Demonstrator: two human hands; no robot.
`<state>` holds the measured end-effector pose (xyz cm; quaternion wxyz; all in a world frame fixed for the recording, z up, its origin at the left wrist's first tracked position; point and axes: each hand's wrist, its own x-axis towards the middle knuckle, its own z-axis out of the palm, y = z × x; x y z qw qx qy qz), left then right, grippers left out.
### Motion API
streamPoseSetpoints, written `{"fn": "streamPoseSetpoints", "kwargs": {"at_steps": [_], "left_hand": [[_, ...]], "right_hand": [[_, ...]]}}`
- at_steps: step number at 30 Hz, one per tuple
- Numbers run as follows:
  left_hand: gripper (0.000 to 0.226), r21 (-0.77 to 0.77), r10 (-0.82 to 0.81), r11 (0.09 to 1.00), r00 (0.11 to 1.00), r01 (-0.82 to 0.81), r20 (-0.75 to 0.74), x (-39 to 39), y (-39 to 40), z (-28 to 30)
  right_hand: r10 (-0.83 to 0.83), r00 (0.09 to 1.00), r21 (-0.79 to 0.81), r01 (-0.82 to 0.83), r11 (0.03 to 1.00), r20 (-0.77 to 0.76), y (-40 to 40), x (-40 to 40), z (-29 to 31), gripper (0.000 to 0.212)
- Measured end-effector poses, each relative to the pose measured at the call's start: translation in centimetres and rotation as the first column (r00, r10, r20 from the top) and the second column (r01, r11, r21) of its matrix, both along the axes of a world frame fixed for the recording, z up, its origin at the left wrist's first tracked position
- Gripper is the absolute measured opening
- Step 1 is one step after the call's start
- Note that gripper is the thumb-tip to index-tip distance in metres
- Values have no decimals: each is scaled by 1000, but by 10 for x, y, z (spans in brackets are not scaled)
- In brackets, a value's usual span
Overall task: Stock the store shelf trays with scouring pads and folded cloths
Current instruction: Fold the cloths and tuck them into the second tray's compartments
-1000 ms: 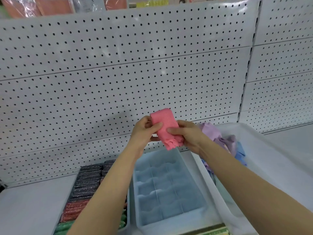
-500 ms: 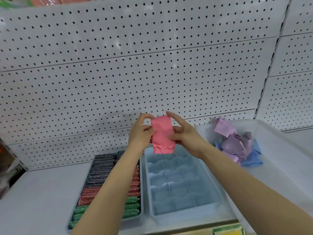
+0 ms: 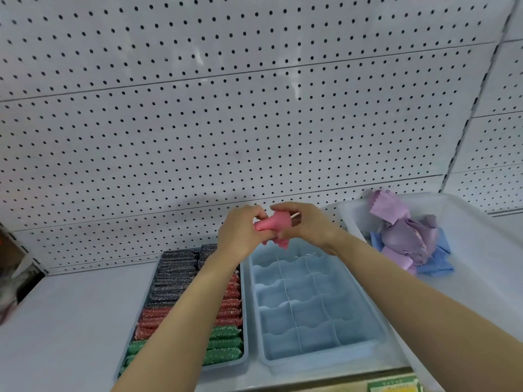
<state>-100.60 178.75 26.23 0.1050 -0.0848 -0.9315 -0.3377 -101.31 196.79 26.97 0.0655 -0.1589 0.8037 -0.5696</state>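
A pink cloth point(image 3: 274, 225), folded into a narrow roll, is gripped between my left hand point(image 3: 242, 232) and my right hand point(image 3: 304, 223); both hold it above the far end of the blue divided tray point(image 3: 380, 325), whose compartments hold nothing. To the left, a second tray point(image 3: 245, 329) is packed with rows of dark grey, red and green scouring pads point(image 3: 169, 281); my left forearm covers part of them. On the right, a white bin point(image 3: 478, 258) holds loose purple and blue cloths point(image 3: 407, 239).
A white pegboard wall point(image 3: 254, 123) rises behind the shelf. The white shelf surface point(image 3: 70, 321) stretches left of the trays. A label strip with a green tag point(image 3: 393, 384) runs along the front edge. Blurred dark items point(image 3: 14, 267) sit at the far left.
The pink cloth, held upright and flat earlier, is now rolled tighter and turned sideways between both hands, lower and closer to the blue tray. The view has tilted down.
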Motion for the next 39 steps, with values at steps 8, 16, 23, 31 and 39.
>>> {"fn": "streamPoseSetpoints", "kwargs": {"at_steps": [8,16,23,31,39], "left_hand": [[38,84,-40,996,997,35,63,-17,-7,-24],[64,128,-199,977,943,171,265,-26,-28,-26],[26,-27,-54,998,982,60,180,-39,-27,-38],[56,-35,-91,994,963,103,253,-44,-27,-54],[28,-356,-74,914,942,196,328,-50,-12,-63]], "right_hand": [[46,984,381,23,924,-171,-18,-20,-26,43],[124,975,460,-25,888,-186,-16,-43,-40,23],[95,992,366,-60,929,-80,-20,-55,-51,27],[61,986,467,17,884,-153,-31,-65,-85,19],[87,991,603,-6,797,-106,-35,-64,-117,26]]}}
